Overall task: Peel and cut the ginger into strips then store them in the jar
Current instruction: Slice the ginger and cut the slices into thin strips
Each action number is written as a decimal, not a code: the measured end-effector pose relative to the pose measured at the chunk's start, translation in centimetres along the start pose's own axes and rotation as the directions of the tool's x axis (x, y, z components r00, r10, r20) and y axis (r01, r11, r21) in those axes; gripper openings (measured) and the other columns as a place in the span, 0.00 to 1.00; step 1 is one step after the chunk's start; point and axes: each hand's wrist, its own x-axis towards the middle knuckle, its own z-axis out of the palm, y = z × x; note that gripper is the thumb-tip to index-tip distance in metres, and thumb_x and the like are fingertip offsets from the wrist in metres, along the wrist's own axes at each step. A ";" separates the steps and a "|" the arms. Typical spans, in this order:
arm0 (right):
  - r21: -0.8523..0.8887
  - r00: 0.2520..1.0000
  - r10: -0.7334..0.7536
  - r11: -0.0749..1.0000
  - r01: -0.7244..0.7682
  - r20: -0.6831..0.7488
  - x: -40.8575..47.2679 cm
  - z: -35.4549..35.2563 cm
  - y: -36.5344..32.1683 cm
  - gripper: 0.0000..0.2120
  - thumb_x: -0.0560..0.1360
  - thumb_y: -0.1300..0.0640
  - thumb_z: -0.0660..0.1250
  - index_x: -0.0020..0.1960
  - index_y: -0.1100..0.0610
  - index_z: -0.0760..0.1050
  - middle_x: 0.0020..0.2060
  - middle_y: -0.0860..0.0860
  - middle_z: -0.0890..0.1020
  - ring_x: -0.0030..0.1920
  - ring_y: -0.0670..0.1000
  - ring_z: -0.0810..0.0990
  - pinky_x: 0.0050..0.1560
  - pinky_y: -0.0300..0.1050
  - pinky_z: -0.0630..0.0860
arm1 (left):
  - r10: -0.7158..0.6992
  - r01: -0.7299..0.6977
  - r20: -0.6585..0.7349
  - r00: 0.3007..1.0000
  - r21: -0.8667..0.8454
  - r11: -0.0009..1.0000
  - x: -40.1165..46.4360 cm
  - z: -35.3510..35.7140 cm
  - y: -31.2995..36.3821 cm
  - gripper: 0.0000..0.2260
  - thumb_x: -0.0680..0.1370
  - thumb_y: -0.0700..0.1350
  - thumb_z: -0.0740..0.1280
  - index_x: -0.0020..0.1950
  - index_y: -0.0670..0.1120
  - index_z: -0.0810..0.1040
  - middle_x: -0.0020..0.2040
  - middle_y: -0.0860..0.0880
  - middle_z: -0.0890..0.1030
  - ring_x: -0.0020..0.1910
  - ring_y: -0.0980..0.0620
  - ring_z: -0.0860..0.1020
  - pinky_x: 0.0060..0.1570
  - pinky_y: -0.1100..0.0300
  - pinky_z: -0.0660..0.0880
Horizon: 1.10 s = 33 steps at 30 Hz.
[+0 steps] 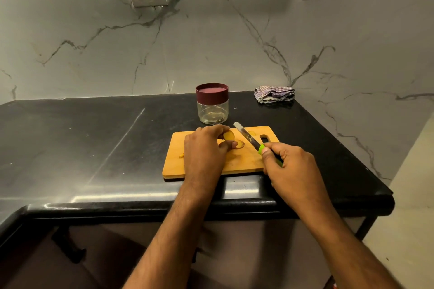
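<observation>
On the rectangular wooden cutting board (244, 159), the left hand (204, 150) pinches the tan ginger piece (228, 135) steady for slicing. Right of it, the right hand (287, 162) clenches the green-handled knife (250, 139), blade angled away. Behind the board waits the maroon-lidded glass jar (212, 103), lid on.

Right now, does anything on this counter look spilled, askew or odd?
Little stands out. A small ginger scrap lies near the cutting board's left edge, and a crumpled cloth sits at the back. The jar stands upright, lidded.
</observation>
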 end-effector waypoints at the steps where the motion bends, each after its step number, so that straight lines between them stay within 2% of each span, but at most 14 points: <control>1: -0.006 1.000 -0.004 1.000 0.004 0.000 0.0 0.0 -0.1 0.16 0.80 0.47 0.60 0.65 0.49 0.77 0.44 0.47 0.83 0.36 0.41 0.78 0.34 0.32 0.72 | 0.001 -0.001 -0.010 1.000 0.003 1.000 -0.2 -0.1 -0.2 0.19 0.74 0.52 0.76 0.64 0.54 0.81 0.57 0.53 0.84 0.61 0.53 0.77 0.68 0.48 0.71; 3: -0.020 1.000 -0.007 1.000 0.007 0.002 -0.1 0.0 -0.2 0.17 0.80 0.46 0.60 0.65 0.50 0.77 0.46 0.48 0.84 0.39 0.42 0.79 0.35 0.31 0.71 | 0.017 -0.017 -0.004 1.000 0.051 0.999 -0.6 -0.4 -0.4 0.18 0.75 0.52 0.75 0.65 0.54 0.80 0.57 0.54 0.83 0.63 0.52 0.74 0.69 0.53 0.66; 5: -0.029 1.000 -0.009 1.000 0.009 0.005 -0.2 -0.1 -0.4 0.17 0.80 0.46 0.60 0.65 0.50 0.77 0.46 0.47 0.84 0.40 0.41 0.79 0.36 0.30 0.71 | 0.028 -0.031 0.027 0.999 0.105 0.994 -1.1 -1.0 -0.3 0.18 0.77 0.53 0.72 0.66 0.55 0.80 0.57 0.55 0.83 0.65 0.52 0.70 0.62 0.58 0.58; 7: -0.044 1.000 -0.015 0.999 0.015 0.008 -0.3 -0.1 -0.7 0.17 0.80 0.46 0.60 0.65 0.50 0.77 0.46 0.46 0.84 0.37 0.40 0.78 0.34 0.29 0.69 | 0.027 -0.032 0.047 0.999 0.109 0.993 -1.7 -1.5 -0.2 0.17 0.77 0.54 0.71 0.66 0.54 0.80 0.56 0.55 0.83 0.66 0.53 0.69 0.58 0.58 0.54; 11: -0.088 1.000 -0.016 0.996 0.015 -0.004 -0.9 -0.1 -1.0 0.17 0.80 0.46 0.61 0.65 0.50 0.77 0.46 0.46 0.84 0.33 0.40 0.77 0.30 0.29 0.66 | 0.015 -0.022 0.049 0.999 0.138 0.990 -3.1 -2.4 -0.4 0.19 0.75 0.58 0.73 0.64 0.55 0.81 0.54 0.56 0.80 0.63 0.53 0.68 0.57 0.56 0.57; 15: -0.097 1.000 -0.024 0.995 0.022 -0.016 -2.2 -0.1 -1.1 0.17 0.80 0.46 0.61 0.63 0.50 0.78 0.43 0.47 0.84 0.40 0.42 0.79 0.34 0.32 0.70 | -0.020 0.016 0.023 1.000 0.148 0.989 -4.1 -2.8 -0.9 0.22 0.72 0.62 0.73 0.62 0.55 0.82 0.59 0.55 0.77 0.65 0.51 0.65 0.62 0.52 0.59; 18: -0.099 1.000 -0.010 0.995 0.010 0.005 -2.7 -0.1 -1.3 0.17 0.80 0.46 0.61 0.64 0.49 0.77 0.44 0.47 0.84 0.41 0.42 0.79 0.34 0.30 0.67 | -0.027 0.024 0.015 1.000 0.140 0.990 -4.4 -2.8 -0.9 0.25 0.71 0.63 0.73 0.64 0.53 0.81 0.62 0.54 0.76 0.67 0.50 0.63 0.66 0.48 0.62; 21: -0.096 0.999 0.012 0.995 -0.008 0.040 -2.6 -0.3 -1.4 0.17 0.80 0.45 0.61 0.65 0.48 0.76 0.45 0.46 0.84 0.43 0.42 0.79 0.35 0.28 0.65 | -0.043 0.041 0.021 0.999 0.068 0.997 -4.4 -3.0 -1.1 0.28 0.70 0.63 0.74 0.67 0.54 0.79 0.64 0.54 0.76 0.70 0.50 0.61 0.67 0.48 0.61; 24: -0.114 0.997 0.017 0.993 -0.008 0.077 -2.6 -0.4 -1.6 0.17 0.80 0.45 0.60 0.66 0.47 0.75 0.48 0.46 0.83 0.45 0.42 0.76 0.37 0.29 0.65 | -0.030 0.029 0.044 0.999 0.038 0.999 -4.3 -3.0 -1.7 0.23 0.73 0.63 0.72 0.66 0.58 0.79 0.63 0.56 0.76 0.70 0.51 0.60 0.66 0.49 0.58; 28: -0.147 0.991 0.010 0.989 0.010 0.136 -2.8 -0.5 -2.2 0.20 0.80 0.45 0.59 0.72 0.42 0.66 0.52 0.47 0.82 0.50 0.44 0.78 0.48 0.40 0.74 | 0.027 -0.031 0.052 0.998 0.075 0.997 -4.2 -2.8 -2.0 0.15 0.77 0.58 0.69 0.63 0.58 0.81 0.60 0.59 0.75 0.69 0.54 0.61 0.64 0.54 0.53; 30: -0.151 0.985 -0.012 0.988 0.038 0.170 -3.2 -0.5 -2.7 0.21 0.81 0.47 0.58 0.73 0.40 0.63 0.53 0.46 0.82 0.49 0.44 0.79 0.47 0.38 0.73 | 0.049 -0.055 0.059 0.997 0.104 0.993 -4.2 -2.6 -1.9 0.14 0.78 0.56 0.68 0.62 0.56 0.82 0.58 0.59 0.77 0.67 0.54 0.62 0.61 0.56 0.53; 33: -0.201 0.988 -0.019 0.978 0.051 0.156 -3.9 -0.3 -3.0 0.19 0.81 0.49 0.58 0.71 0.40 0.68 0.57 0.45 0.80 0.48 0.43 0.76 0.45 0.35 0.71 | 0.049 -0.056 0.069 0.996 0.114 0.992 -4.0 -2.6 -1.8 0.13 0.78 0.55 0.68 0.62 0.56 0.82 0.57 0.59 0.77 0.66 0.55 0.63 0.60 0.54 0.54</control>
